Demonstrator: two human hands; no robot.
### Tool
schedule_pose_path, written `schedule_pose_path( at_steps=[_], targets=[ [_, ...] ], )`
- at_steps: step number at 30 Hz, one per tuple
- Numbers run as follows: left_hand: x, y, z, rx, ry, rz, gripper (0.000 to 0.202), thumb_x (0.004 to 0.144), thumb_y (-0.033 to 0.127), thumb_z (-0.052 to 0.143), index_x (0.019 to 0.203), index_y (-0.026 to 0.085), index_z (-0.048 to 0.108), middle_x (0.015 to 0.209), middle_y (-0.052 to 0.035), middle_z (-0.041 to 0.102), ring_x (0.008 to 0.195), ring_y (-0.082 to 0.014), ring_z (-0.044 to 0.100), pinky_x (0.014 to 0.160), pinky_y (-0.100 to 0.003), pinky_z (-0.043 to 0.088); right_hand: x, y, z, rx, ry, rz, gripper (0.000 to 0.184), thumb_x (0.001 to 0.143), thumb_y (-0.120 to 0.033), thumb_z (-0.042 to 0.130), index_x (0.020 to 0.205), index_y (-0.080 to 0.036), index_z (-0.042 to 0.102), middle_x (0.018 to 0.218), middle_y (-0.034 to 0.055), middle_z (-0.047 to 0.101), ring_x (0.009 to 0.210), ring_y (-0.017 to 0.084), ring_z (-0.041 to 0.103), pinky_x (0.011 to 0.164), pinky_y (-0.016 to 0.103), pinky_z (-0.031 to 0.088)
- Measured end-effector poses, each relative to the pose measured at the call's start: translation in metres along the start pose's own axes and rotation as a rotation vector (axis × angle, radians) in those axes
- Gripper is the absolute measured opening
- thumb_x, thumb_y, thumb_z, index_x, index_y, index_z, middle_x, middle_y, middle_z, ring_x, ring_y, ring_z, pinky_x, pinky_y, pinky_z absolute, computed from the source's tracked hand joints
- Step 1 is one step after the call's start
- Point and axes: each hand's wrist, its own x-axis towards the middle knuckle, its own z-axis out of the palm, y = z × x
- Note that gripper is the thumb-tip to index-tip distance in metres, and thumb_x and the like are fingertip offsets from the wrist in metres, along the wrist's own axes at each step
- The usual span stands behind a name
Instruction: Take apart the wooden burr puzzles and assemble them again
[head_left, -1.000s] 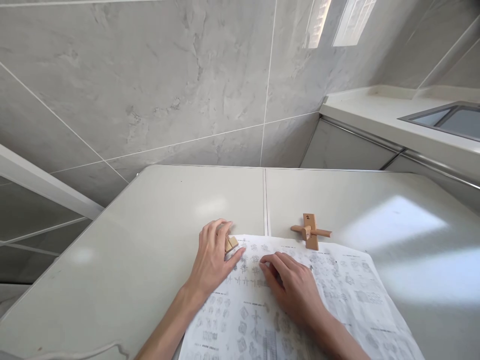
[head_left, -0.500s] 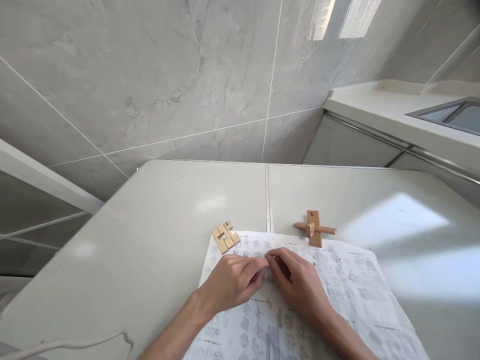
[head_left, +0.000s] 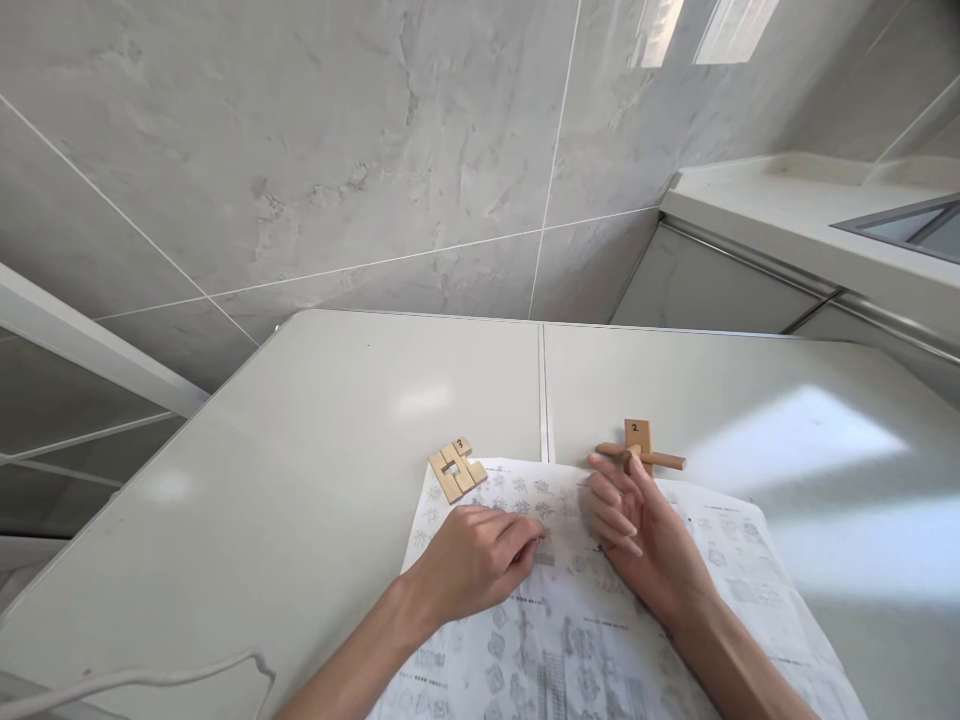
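While the left hand (head_left: 476, 562) curls over the printed sheet (head_left: 559, 610), its hold unclear, the right hand (head_left: 646, 535), fingers loosely parted, nears the far-right wooden cross (head_left: 639, 437), contact uncertain; the wooden plate (head_left: 466, 481) lies far left.

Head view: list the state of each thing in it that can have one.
Left hand: curled, palm down over the sheet; whether it holds anything is hidden.
Right hand: open, fingers loosely bent.
Wooden piece marked 3: lying flat, gap through its middle.
Wooden piece marked 2: crossed by a rod, partly hidden by fingers.
Printed sheet: spread open, print up.
White cord: bent.
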Motion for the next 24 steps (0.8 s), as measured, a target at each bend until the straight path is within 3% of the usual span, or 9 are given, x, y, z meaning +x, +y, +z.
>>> schedule_pose_path(
  at_steps=[5,9,14,18,21,24],
  targets=[
    [-0.001,-0.001,0.001,-0.005,-0.007,0.002,0.012,0.1,0.011,0.055,0.104,0.018,0.064,0.072,0.0037,0.071,0.055,-0.0116,0.063,0.054,-0.026,0.045,-0.001,-0.003,0.001,0.16,-0.049,-0.025,0.022,0.103,-0.041,0.073,0.109,-0.021,0.068,0.071,-0.0083,0.037,0.048,0.006,0.022,0.041,0.013,0.038],
    [-0.001,-0.001,0.002,-0.011,-0.014,-0.002,0.011,0.1,0.01,0.056,0.104,0.018,0.064,0.072,0.0042,0.07,0.053,-0.0115,0.061,0.052,-0.026,0.043,-0.002,-0.002,0.004,0.065,-0.039,-0.053,0.02,0.101,-0.038,0.076,0.102,-0.022,0.065,0.071,-0.008,0.038,0.049,0.006,0.022,0.041,0.014,0.034],
    [-0.001,0.0,0.001,-0.042,0.003,-0.053,0.011,0.101,0.012,0.056,0.103,0.019,0.064,0.068,0.0046,0.066,0.053,-0.0117,0.057,0.053,-0.027,0.041,-0.009,0.006,0.008,-0.348,-0.037,-0.054,0.034,0.102,-0.055,0.069,0.096,-0.021,0.065,0.069,-0.0046,0.046,0.051,0.007,0.033,0.045,0.02,0.032],
    [0.0,0.002,-0.004,-0.183,0.082,-0.236,0.01,0.105,0.023,0.058,0.113,0.021,0.065,0.073,0.0032,0.065,0.061,-0.0125,0.059,0.058,-0.026,0.045,-0.018,0.015,0.012,-0.792,-0.092,-0.11,0.045,0.104,-0.063,0.06,0.091,-0.02,0.064,0.065,-0.0014,0.052,0.054,0.012,0.043,0.05,0.026,0.034],
    [0.002,0.004,-0.009,-0.369,0.165,-0.42,0.028,0.104,0.043,0.064,0.124,0.023,0.062,0.088,-0.0015,0.066,0.076,-0.0158,0.06,0.07,-0.029,0.052,-0.023,0.022,0.013,-1.08,-0.184,-0.245,0.049,0.108,-0.057,0.052,0.076,-0.02,0.057,0.065,0.0009,0.054,0.057,0.015,0.046,0.053,0.029,0.035],
    [0.004,0.006,-0.013,-0.536,0.24,-0.487,0.061,0.093,0.067,0.069,0.135,0.024,0.055,0.115,-0.0095,0.065,0.1,-0.0231,0.061,0.092,-0.04,0.055,-0.024,0.026,0.011,-1.271,-0.304,-0.442,0.038,0.109,-0.043,0.051,0.08,-0.021,0.061,0.075,0.0049,0.062,0.067,0.02,0.055,0.06,0.031,0.042]
  ],
)
